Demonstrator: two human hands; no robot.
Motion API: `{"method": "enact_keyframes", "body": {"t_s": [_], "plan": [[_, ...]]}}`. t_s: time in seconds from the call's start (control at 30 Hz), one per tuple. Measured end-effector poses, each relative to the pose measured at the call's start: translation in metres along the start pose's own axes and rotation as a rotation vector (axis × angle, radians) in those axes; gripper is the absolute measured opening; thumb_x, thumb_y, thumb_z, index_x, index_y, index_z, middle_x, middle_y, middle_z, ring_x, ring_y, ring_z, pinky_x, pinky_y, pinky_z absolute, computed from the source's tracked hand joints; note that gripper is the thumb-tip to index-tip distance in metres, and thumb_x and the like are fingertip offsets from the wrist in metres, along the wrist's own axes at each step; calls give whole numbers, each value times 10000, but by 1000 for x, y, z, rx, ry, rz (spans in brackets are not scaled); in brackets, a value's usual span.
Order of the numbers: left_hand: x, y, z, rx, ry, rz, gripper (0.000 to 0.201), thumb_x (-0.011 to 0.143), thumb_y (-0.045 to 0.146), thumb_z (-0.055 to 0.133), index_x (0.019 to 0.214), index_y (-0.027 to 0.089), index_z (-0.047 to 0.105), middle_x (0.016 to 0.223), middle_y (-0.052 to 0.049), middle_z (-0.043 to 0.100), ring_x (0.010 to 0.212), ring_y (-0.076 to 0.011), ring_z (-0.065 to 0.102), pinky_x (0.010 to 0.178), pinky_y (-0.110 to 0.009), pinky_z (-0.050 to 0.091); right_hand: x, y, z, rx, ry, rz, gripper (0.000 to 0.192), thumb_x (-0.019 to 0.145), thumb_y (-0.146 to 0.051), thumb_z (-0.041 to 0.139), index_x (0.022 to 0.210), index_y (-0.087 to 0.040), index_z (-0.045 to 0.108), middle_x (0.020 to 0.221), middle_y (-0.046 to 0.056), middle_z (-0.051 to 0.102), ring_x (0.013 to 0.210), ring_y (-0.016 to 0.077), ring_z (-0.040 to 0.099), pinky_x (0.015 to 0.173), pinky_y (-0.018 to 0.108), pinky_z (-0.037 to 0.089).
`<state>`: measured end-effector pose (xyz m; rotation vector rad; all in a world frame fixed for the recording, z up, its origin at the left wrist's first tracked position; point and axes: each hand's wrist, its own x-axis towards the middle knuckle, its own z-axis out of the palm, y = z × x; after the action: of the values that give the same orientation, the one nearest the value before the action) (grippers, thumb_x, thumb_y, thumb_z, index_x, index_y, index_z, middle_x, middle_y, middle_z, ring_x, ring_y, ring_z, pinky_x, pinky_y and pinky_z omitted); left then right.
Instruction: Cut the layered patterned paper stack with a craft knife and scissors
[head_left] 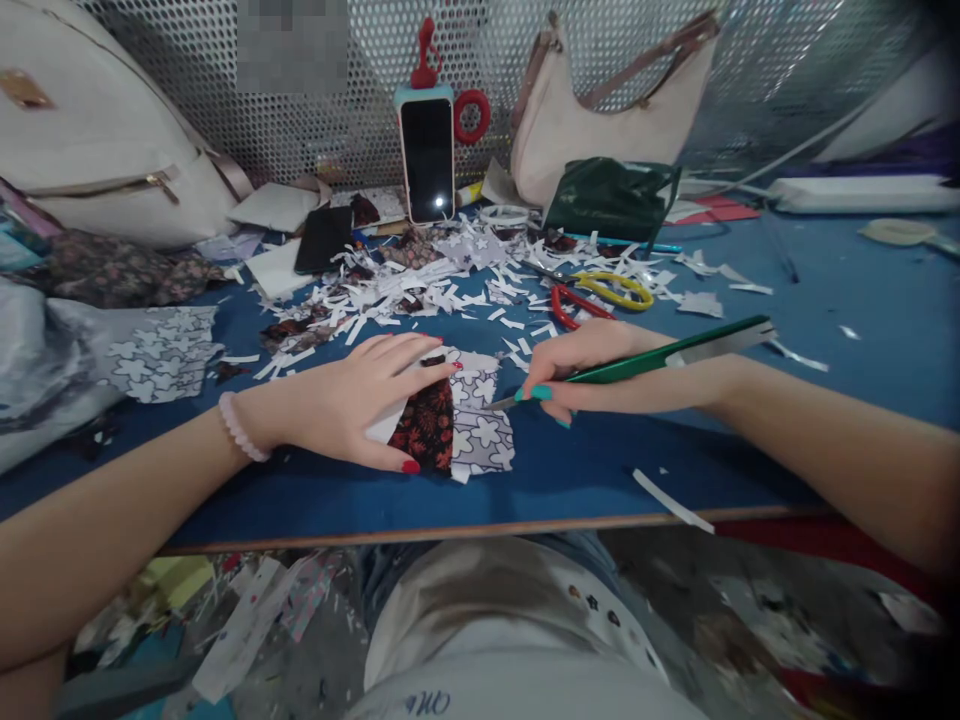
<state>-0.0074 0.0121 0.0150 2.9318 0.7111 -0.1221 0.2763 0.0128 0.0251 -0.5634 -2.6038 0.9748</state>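
My left hand (360, 395) lies palm down with its fingers spread, pressing on a dark red-patterned fabric piece (425, 432). Under and beside that piece, a lilac fabric with white flower shapes (482, 440) extends to the right. In my right hand (585, 365) is a green utility knife (637, 366), its handle pointing back over the wrist. The blade tip touches or hovers just over the lilac fabric; I cannot tell which. Behind my right hand, red-and-yellow-handled scissors (600, 292) rest on the table.
White paper scraps (420, 290) litter the blue table (315, 500). A phone (428, 155) leans upright at the back, near a cream handbag (600, 140) and a dark green pouch (607, 200). A pale backpack (97, 130) stands at left. One paper strip (671, 500) overhangs the front edge.
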Motion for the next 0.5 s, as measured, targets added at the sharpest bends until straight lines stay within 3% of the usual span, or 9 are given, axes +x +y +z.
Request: {"method": "enact_keyframes", "body": {"t_s": [0.27, 0.5], "plan": [[0, 0, -1, 13, -13, 19, 870, 773, 630, 494, 1443, 189, 157, 1492, -199, 129, 1364, -371, 122, 1069, -549, 199, -2, 1, 6, 21, 131, -83, 114, 871, -176, 465, 822, -151, 564, 659, -7, 596, 573, 71, 554, 519, 178, 402], [0, -1, -1, -3, -10, 10, 870, 764, 632, 508, 1439, 194, 177, 1495, -188, 131, 1362, -381, 124, 1067, -556, 202, 5, 1, 16, -28, 27, -48, 110, 865, -161, 442, 897, -148, 547, 719, 4, 617, 620, 75, 571, 568, 178, 416]]}}
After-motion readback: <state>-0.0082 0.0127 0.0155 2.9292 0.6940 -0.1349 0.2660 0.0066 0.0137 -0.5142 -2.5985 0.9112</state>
